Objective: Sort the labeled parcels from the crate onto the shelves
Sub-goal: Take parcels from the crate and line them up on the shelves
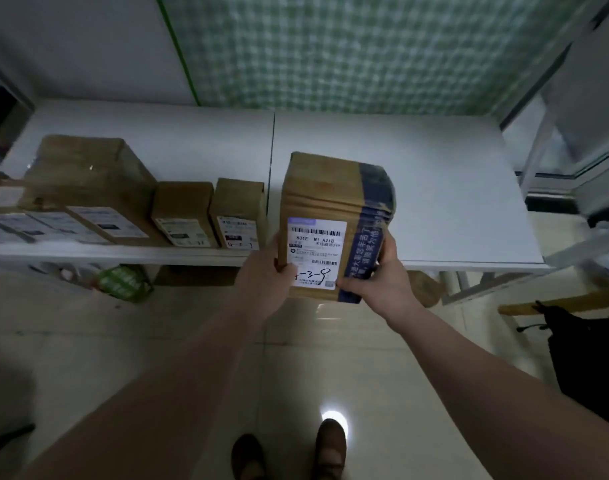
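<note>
A brown cardboard parcel with blue tape on its right side and a white label marked "4-3-9" lies over the front edge of the white shelf. My left hand grips its near left corner. My right hand grips its near right corner on the blue tape. Both hands hold the same parcel. The crate is not in view.
Several labeled cardboard parcels stand in a row on the shelf's left part, the nearest one just left of the held parcel. A green pack lies under the shelf. A dark bag sits at the right on the tiled floor.
</note>
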Demonstrator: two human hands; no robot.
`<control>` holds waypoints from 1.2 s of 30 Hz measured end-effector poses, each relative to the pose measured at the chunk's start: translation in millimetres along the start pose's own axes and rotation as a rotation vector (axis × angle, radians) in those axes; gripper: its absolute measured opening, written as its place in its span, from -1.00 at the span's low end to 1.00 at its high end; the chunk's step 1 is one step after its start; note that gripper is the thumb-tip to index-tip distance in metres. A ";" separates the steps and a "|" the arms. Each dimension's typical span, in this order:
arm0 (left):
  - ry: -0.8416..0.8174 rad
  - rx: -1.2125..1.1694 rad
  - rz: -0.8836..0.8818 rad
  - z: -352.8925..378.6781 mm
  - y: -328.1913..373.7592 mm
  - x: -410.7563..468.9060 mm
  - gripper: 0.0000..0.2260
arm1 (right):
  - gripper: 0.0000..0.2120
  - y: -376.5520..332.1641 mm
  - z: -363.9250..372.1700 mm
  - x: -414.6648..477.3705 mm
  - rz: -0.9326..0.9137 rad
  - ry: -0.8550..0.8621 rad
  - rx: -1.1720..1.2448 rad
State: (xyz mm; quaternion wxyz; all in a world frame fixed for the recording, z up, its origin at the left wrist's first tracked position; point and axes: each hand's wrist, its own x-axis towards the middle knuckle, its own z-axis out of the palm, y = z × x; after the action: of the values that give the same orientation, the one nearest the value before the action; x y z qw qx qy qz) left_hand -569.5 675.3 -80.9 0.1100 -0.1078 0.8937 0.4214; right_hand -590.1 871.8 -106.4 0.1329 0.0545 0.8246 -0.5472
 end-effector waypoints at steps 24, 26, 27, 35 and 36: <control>0.246 -0.024 -0.273 91.1 -118.7 98.2 -0.65 | -0.20 124.4 100.8 116.6 -0.035 0.194 -0.161; 0.151 0.018 -0.271 87.9 -118.0 96.1 -0.69 | -0.21 120.4 103.7 121.3 -0.038 0.187 -0.167; 0.136 0.055 -0.258 86.7 -118.3 95.7 -0.71 | -0.21 118.0 105.2 123.9 -0.043 0.182 -0.163; 0.084 -0.046 -0.207 80.0 -122.4 103.5 -0.66 | -0.23 111.2 107.9 140.6 -0.041 0.197 -0.167; 0.085 -0.053 -0.205 79.8 -122.9 104.4 -0.65 | -0.23 111.8 107.9 142.2 -0.035 0.203 -0.166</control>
State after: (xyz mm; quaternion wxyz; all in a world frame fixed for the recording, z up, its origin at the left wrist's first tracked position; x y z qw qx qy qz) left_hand -625.4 650.5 -250.1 0.1116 -0.2194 0.8704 0.4263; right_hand -682.9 809.1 -284.8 0.0431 0.0841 0.8771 -0.4709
